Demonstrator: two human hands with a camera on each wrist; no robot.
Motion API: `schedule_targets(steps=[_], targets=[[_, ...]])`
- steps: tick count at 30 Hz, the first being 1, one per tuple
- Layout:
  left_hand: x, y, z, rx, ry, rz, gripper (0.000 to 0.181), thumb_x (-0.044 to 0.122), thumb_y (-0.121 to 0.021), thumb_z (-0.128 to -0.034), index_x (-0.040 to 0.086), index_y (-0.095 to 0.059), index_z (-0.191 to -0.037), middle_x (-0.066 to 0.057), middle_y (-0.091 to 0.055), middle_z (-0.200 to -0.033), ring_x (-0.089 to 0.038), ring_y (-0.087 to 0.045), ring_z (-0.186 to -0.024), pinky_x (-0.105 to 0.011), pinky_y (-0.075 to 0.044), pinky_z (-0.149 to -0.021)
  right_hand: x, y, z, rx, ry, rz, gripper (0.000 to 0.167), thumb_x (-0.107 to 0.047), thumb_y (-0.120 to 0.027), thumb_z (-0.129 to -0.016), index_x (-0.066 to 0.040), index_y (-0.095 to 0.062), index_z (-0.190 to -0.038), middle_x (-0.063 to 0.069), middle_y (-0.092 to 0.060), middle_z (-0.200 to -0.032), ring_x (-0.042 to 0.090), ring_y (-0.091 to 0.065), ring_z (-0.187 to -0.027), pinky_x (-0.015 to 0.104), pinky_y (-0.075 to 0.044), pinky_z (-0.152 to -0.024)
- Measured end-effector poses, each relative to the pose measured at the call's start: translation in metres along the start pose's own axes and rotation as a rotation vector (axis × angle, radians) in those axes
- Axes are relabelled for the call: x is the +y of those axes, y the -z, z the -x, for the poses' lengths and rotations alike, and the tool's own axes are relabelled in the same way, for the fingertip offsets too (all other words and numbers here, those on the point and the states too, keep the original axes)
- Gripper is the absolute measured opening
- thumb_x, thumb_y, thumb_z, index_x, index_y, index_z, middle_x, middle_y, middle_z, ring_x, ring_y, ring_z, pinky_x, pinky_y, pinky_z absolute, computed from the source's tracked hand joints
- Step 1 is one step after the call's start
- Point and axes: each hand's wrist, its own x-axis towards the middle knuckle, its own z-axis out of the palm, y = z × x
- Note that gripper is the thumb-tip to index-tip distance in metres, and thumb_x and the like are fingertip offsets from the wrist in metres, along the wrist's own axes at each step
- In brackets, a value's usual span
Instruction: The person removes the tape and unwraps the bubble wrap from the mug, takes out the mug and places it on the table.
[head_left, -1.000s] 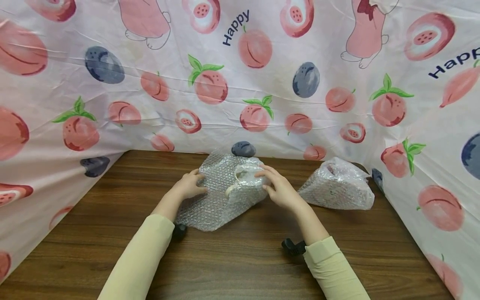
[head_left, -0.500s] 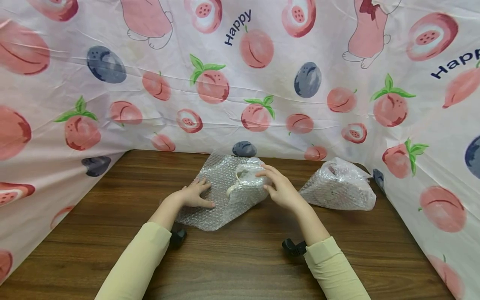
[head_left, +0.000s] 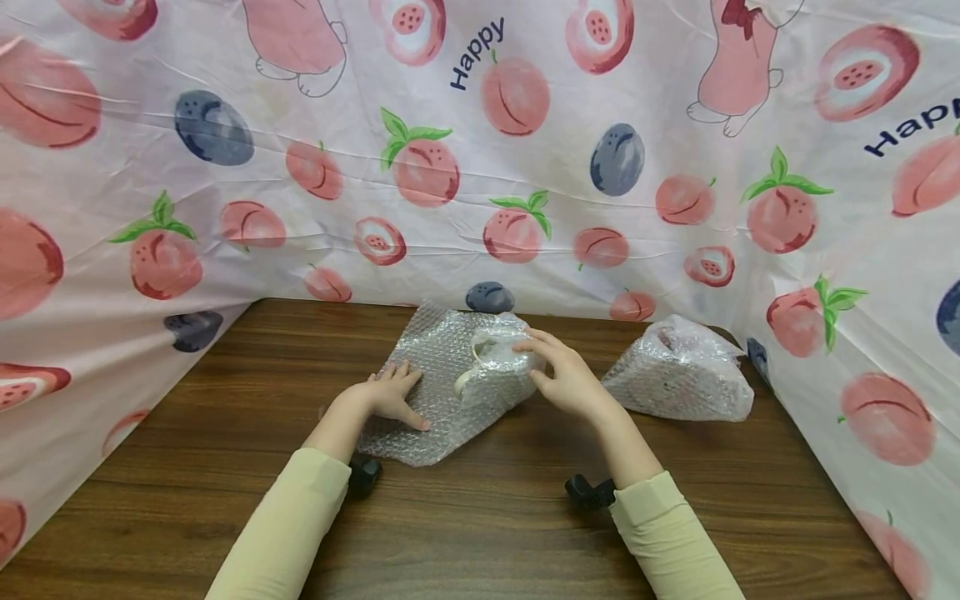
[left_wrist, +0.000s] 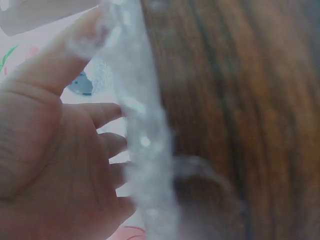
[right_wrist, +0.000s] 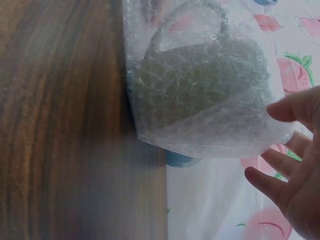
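Observation:
A sheet of bubble wrap (head_left: 442, 333) lies on the table, its right part folded over a cream cup-like thing with a loop handle (head_left: 477, 350). Wrapping blurs its exact kind; through the plastic in the right wrist view its body (right_wrist: 200, 75) looks greenish. My left hand (head_left: 386, 396) rests flat, fingers spread, on the sheet's loose left part. On the bundle's right side my right hand (head_left: 567, 379) holds it loosely, thumb below and fingers on top. In the left wrist view the left hand (left_wrist: 65, 150) lies along a blurred plastic edge. The right wrist view shows the right hand (right_wrist: 295, 180) at the bundle's edge.
Another bubble-wrapped bundle (head_left: 682, 371) stands on the right of the table, its contents unclear. The dark wooden table (head_left: 465, 533) meets a fruit-printed cloth (head_left: 322, 233) at the back and both sides. Each wrist wears a black device (head_left: 588, 492).
My left hand has moved from the sheet's left edge onto the sheet, and its fingers have spread flat. The right hand and the bundle have stayed almost still.

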Motion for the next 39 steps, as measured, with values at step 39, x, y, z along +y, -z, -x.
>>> schedule_targets(steps=[39], targets=[[-0.0033, -0.0019, -0.0003, -0.012, -0.001, 0.037, 0.112, 0.052, -0.076, -0.0763, 0.000, -0.012, -0.152, -0.029, 0.006, -0.154, -0.047, 0.009, -0.139, -0.060, 0.000, -0.109, -0.0059, -0.0033, 0.0008, 0.142, 0.027, 0.019, 0.057, -0.018, -0.074, -0.085, -0.009, -0.052, -0.137, 0.010, -0.042, -0.143, 0.030, -0.041, -0.130, 0.049, -0.037, -0.101]])
